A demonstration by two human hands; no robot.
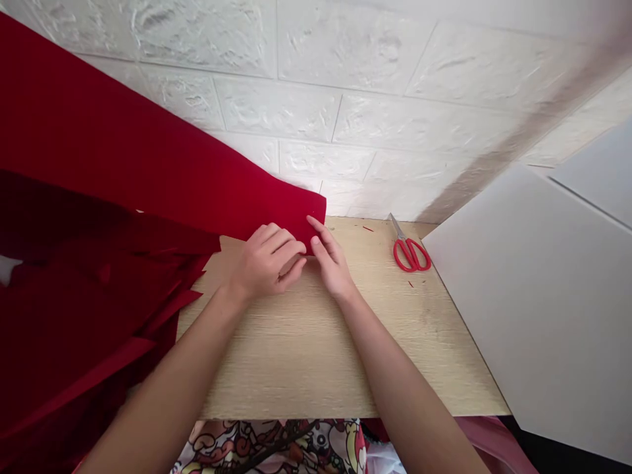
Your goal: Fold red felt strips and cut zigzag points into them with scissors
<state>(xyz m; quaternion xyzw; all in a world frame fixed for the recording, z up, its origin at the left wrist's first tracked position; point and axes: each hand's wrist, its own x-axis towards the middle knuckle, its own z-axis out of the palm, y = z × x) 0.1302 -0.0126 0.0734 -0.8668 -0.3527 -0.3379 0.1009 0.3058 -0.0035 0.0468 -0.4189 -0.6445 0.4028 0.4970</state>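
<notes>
A long strip of red cloth point(197, 171) comes down from the upper left, and its end lies on the wooden table against the wall. At the near edge of that end, my left hand point(269, 260) is closed with curled fingers, the fingertips at the cloth's lower corner; the exact grip is partly hidden. My right hand point(333, 263) is beside it, index finger stretched out over the cloth's end and thumb apart, near the same corner. Right of my hands lie scissors point(407, 250) with red handles, blades slightly apart and pointing to the wall.
A pile of dark red cloth pieces point(74, 316) covers the left side of the table point(296, 355). White brick-patterned wall point(306, 112) stands behind. A white panel point(538, 296) bounds the right side. Small red scraps point(368, 229) lie near the scissors.
</notes>
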